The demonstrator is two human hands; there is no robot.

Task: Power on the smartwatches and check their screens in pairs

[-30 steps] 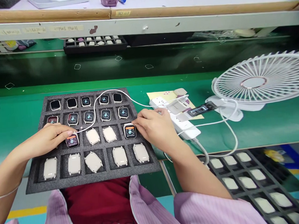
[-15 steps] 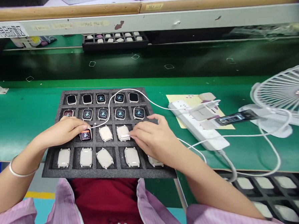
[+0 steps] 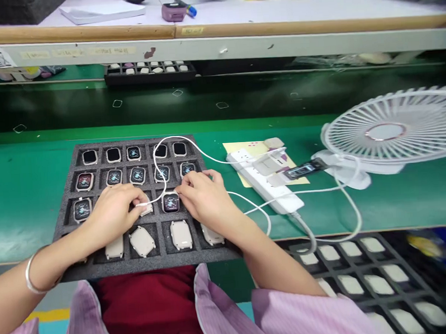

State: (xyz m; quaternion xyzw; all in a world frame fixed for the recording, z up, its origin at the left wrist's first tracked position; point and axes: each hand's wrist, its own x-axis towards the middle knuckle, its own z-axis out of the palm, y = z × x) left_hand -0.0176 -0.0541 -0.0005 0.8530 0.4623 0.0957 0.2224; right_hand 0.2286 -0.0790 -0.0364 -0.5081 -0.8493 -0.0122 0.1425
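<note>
A black foam tray point(image 3: 69, 162) with pockets of smartwatch bodies lies on the green bench. Those in the back rows face up with screens lit or dark; several in the front row lie white back up. My left hand point(image 3: 115, 212) is closed over the third row, pinching the end of a white charging cable point(image 3: 156, 163) next to a watch there. My right hand point(image 3: 202, 198) is closed on a lit watch point(image 3: 171, 202) in the same row, fingertips at its right edge.
The cable loops back to a white power strip point(image 3: 267, 187) with adapters and a USB meter point(image 3: 301, 169). A white desk fan point(image 3: 391, 131) stands at right. Another tray of white watch backs point(image 3: 363, 274) sits lower right. A further tray point(image 3: 148, 71) lies under the shelf.
My left hand has moved right along the third row with the cable end. A white-backed watch in that row now shows a lit screen under my right fingers.
</note>
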